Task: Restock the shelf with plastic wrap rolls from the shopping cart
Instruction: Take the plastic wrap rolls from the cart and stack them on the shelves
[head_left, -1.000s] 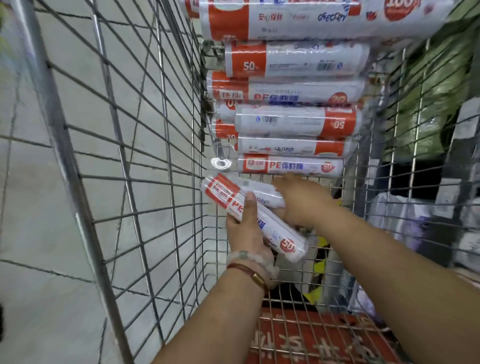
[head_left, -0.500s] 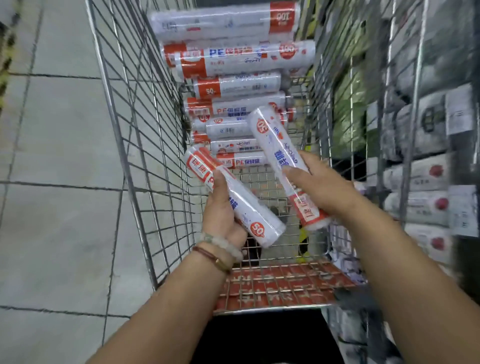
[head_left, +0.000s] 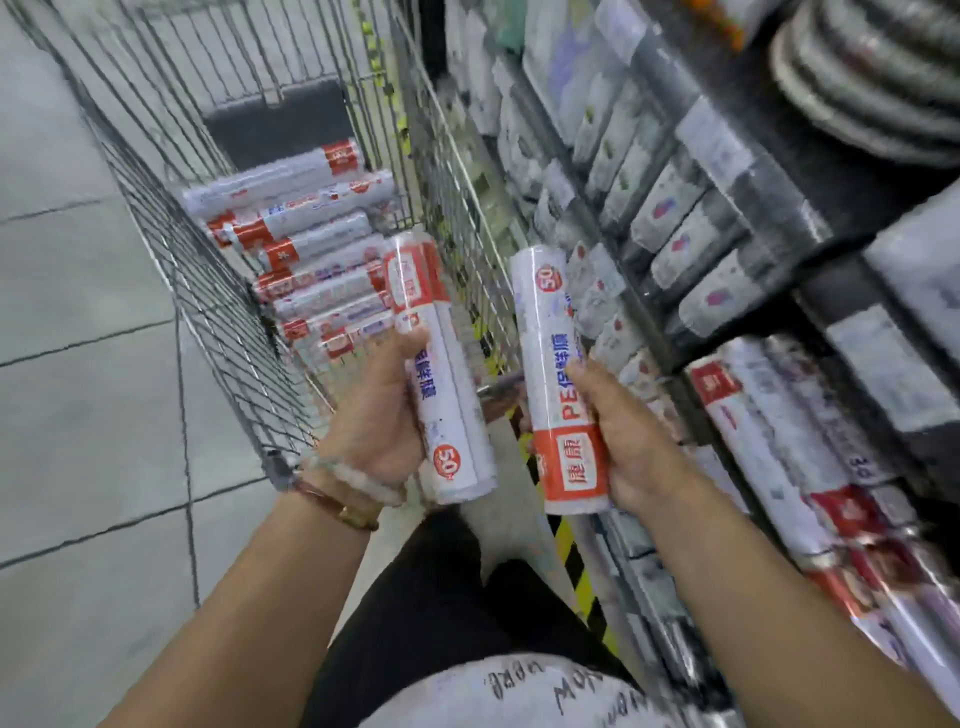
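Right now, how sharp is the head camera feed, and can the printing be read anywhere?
Head view: shelf goods and cart rolls smeared by motion blur; print legible only on the left-hand roll and right-hand roll; wide-angle bending at edges.

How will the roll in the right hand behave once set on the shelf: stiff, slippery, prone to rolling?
The roll likely stays stiff: the right hand grips only its lower half, yet it stands straight. Its glossy film wrap looks slippery. Being a round cylinder, it would probably roll unless laid against the shelf stock.

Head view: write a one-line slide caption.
Left hand and right hand each hold a plastic wrap roll between cart and shelf.
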